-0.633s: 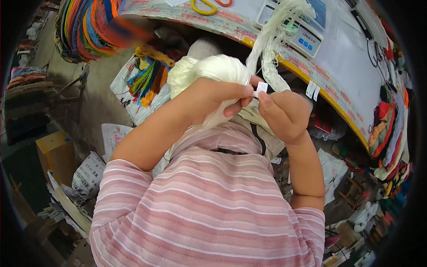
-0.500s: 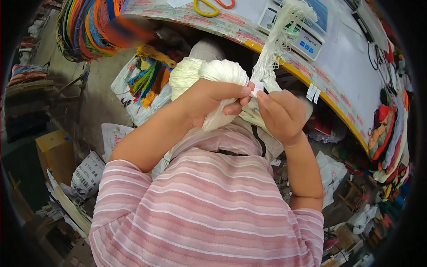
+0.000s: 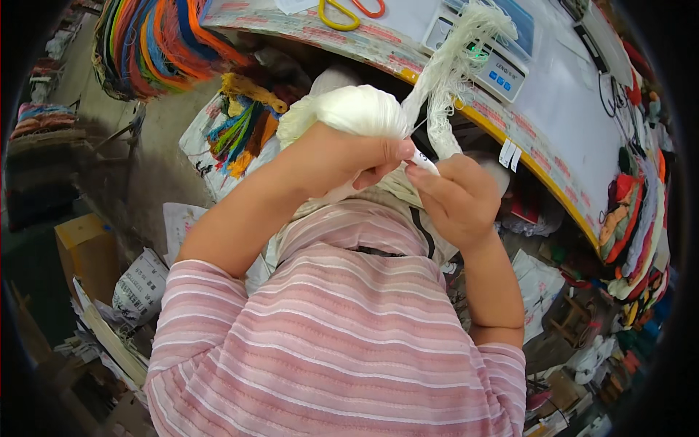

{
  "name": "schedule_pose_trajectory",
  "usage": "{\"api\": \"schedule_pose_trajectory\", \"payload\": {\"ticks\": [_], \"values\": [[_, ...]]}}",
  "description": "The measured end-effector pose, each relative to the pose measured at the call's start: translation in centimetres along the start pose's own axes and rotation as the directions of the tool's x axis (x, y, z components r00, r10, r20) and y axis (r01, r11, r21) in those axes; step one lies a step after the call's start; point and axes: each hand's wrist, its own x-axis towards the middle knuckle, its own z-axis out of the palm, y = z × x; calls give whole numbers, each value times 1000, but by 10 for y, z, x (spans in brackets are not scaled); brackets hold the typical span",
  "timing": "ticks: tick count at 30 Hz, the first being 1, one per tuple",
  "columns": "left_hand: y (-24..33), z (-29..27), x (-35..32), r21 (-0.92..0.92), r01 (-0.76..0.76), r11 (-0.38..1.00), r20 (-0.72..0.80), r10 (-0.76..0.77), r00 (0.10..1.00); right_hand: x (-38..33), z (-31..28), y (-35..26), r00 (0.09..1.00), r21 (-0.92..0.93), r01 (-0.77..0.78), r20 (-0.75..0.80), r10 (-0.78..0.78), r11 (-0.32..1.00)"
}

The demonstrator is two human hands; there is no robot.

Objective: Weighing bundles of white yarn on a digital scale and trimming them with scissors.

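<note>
In front of my waist, my left hand [image 3: 346, 156] is closed around a thick skein of creamy white yarn [image 3: 360, 109]. Its thumb and fingertips also touch a small white paper label [image 3: 424, 162] with dark print. My right hand [image 3: 462, 193] pinches the label's other end, close to the left fingertips. Part of the skein hangs below my left hand, mostly hidden by it. Beyond my hands, a loose bundle of white yarn [image 3: 470, 62] drapes from a digital scale [image 3: 502, 76] over the table's edge toward my lap.
Yellow-handled scissors [image 3: 338, 14] lie on the white table [image 3: 561, 131]. Two small white labels [image 3: 510, 154] stick to its yellow edge. Multicoloured yarn hangs [image 3: 156, 51] at the far left. More coloured skeins [image 3: 633, 226] hang at the right. A cardboard box [image 3: 87, 255] stands at left.
The label has turned and now slants down toward my right hand, looking narrower. My left hand has rolled slightly with the skein. My right hand has shifted slightly down and left.
</note>
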Motion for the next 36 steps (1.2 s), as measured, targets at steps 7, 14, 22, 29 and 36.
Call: {"api": "schedule_pose_trajectory", "payload": {"ticks": [7, 14, 22, 29, 36], "values": [[26, -24, -19, -20, -23, 1000, 52, 24, 998, 9, -13, -4, 947, 286, -321, 120, 299, 903], [62, -157, -109, -425, -386, 819, -309, 270, 912, 38, -65, 10, 854, 890, -232, -7, 520, 393], [91, -255, -217, -309, -633, 710, -450, 477, 755, 6, -195, -30, 855, 895, -159, -87, 512, 416], [39, -283, -186, -132, -486, 864, -534, 351, 769, -119, -261, -29, 350, 327, -865, -146, 925, 379], [-53, -267, -109, -107, -162, 981, -565, 74, 822, -274, -191, 38, 78, -351, -933, 33, 996, 85]]}}
